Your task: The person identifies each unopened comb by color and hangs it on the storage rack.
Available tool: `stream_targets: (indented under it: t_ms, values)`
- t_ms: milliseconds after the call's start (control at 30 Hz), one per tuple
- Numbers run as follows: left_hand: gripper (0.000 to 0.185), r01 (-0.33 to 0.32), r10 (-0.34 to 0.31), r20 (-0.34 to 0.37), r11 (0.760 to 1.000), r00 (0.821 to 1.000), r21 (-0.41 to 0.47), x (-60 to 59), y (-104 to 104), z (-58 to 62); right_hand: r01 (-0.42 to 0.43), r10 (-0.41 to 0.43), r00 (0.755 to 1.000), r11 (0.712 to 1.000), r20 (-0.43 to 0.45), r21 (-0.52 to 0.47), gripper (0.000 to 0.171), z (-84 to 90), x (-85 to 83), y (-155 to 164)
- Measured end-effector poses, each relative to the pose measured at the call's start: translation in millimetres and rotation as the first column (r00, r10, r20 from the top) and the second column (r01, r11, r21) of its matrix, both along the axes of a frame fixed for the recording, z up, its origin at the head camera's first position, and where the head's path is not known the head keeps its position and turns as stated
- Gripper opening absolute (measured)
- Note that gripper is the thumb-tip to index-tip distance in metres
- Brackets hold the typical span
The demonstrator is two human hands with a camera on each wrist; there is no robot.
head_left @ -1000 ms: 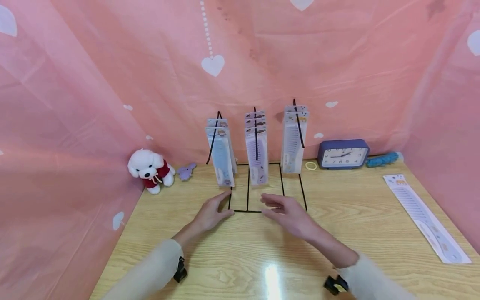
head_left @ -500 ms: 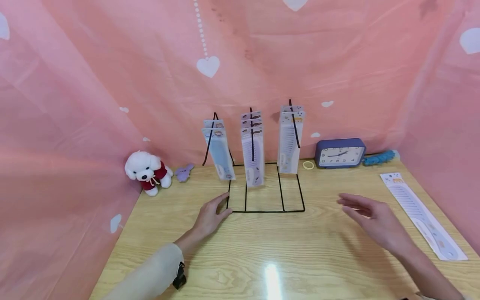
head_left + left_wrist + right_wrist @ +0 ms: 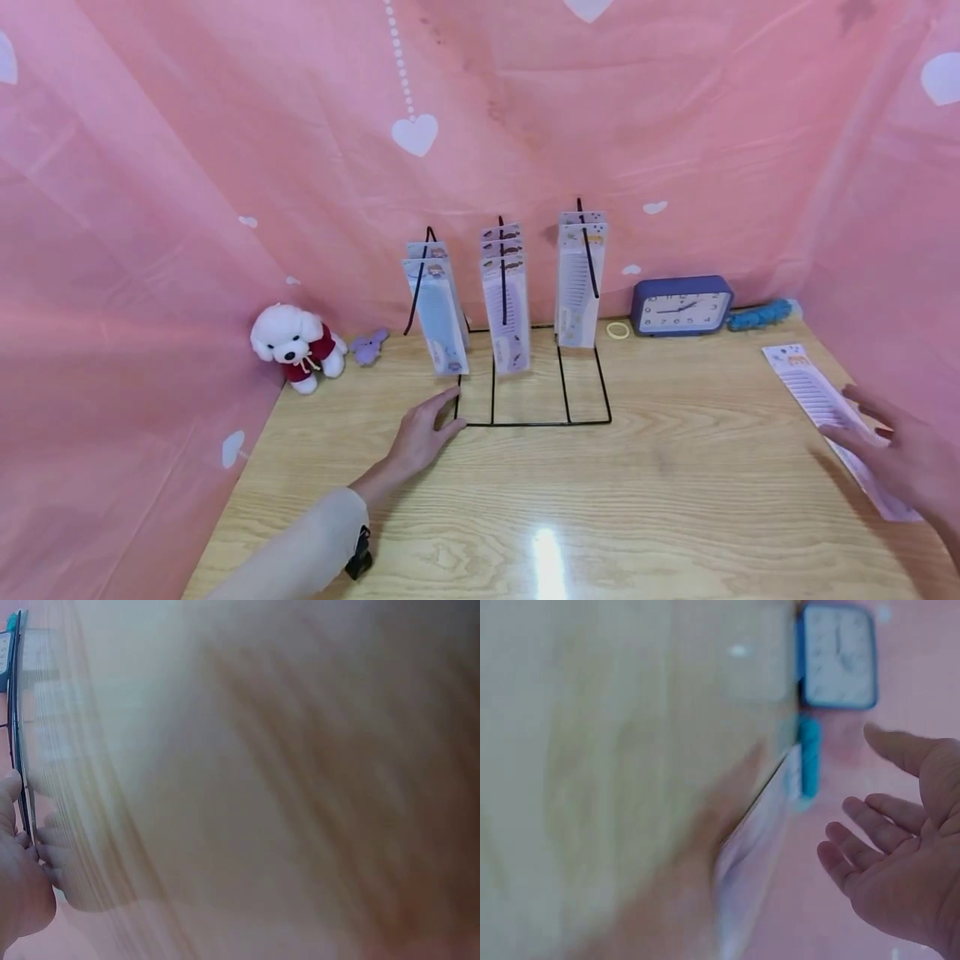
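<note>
My left hand (image 3: 422, 429) rests at the front left corner of a black wire rack (image 3: 536, 425), thumb and index finger spread along its base wire. Packaged combs hang from the rack's three hooks: blue combs (image 3: 437, 312) on the left, purple ones (image 3: 507, 312) in the middle, pale ones (image 3: 577, 287) on the right. At the far right my right hand (image 3: 896, 450) hovers over another packaged comb (image 3: 806, 387) lying flat on the table, hiding part of it. In the right wrist view, the right hand's fingers are spread apart and hold nothing; the comb package (image 3: 754, 851) lies beside them.
Along the back of the wooden table (image 3: 480, 517) are a white plush dog (image 3: 288, 337), a small purple toy (image 3: 369, 346), a yellow ring (image 3: 618, 331), a blue clock (image 3: 682, 307) and a fuzzy blue item (image 3: 761, 315). Pink cloth (image 3: 690, 142) encloses the back and sides.
My right hand has moved from the front of the rack far to the right, over the flat comb package. The left hand stays at the rack's corner. The left blue combs swung slightly.
</note>
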State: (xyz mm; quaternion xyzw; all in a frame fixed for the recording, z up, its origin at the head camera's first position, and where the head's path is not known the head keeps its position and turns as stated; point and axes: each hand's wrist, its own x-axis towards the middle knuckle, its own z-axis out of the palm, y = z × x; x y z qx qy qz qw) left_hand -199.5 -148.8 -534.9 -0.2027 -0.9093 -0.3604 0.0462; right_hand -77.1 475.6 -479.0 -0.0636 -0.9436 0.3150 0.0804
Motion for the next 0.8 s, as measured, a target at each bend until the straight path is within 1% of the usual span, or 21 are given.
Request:
stream_targets:
  t_ms: [100,167,267,300,333,400,467,600,733,800]
  values:
    - [0.059,0.002,-0.002,0.0,1.0,1.0,0.0,0.4,0.6,1.4,0.022,-0.022,1.0,1.0,0.018,0.005,0.078,-13.7,0.2,13.3]
    - [0.059,0.002,-0.002,0.001,1.0,1.0,0.001,0.7,1.1,2.2,0.018,-0.017,1.0,0.999,-0.011,0.036,0.067,-21.5,-1.5,19.5]
    - [0.059,0.002,-0.002,0.002,1.0,1.0,-0.002,0.4,1.2,1.9,0.028,-0.023,0.999,0.993,-0.047,0.113,0.047,-31.2,-4.2,26.2]
    - [0.059,0.002,-0.002,0.001,1.0,1.0,-0.001,0.3,1.1,1.6,0.03,-0.023,0.999,0.991,-0.049,0.133,0.046,-33.0,-5.7,28.3]
    - [0.059,0.003,-0.003,-0.001,1.0,1.0,-0.001,0.2,1.0,1.4,0.034,-0.026,0.998,0.988,-0.055,0.15,0.047,-34.3,-7.6,30.1]
    - [0.059,0.003,-0.003,-0.002,1.0,1.0,0.001,-0.1,0.7,1.0,0.05,-0.047,0.999,0.986,-0.025,0.162,0.053,-35.9,-9.0,32.5]
    - [0.059,0.004,-0.004,-0.003,1.0,1.0,0.001,-0.7,0.3,0.7,0.062,-0.063,0.998,0.988,0.002,0.144,0.063,-37.3,-9.8,33.9]
    - [0.059,0.007,-0.007,-0.01,1.0,1.0,-0.008,-1.8,-0.4,-0.1,0.081,-0.083,0.996,0.99,0.015,0.112,0.08,-40.6,-9.5,34.0]
    - [0.059,0.008,-0.008,-0.019,1.0,1.0,-0.02,-2.2,-0.6,-0.2,0.074,-0.074,0.997,0.992,0.001,0.107,0.083,-40.8,-9.3,34.9]
    - [0.059,0.009,-0.009,-0.018,1.0,1.0,-0.019,-1.9,-0.5,0.1,0.054,-0.052,0.998,0.993,-0.03,0.105,0.083,-39.7,-9.6,36.3]
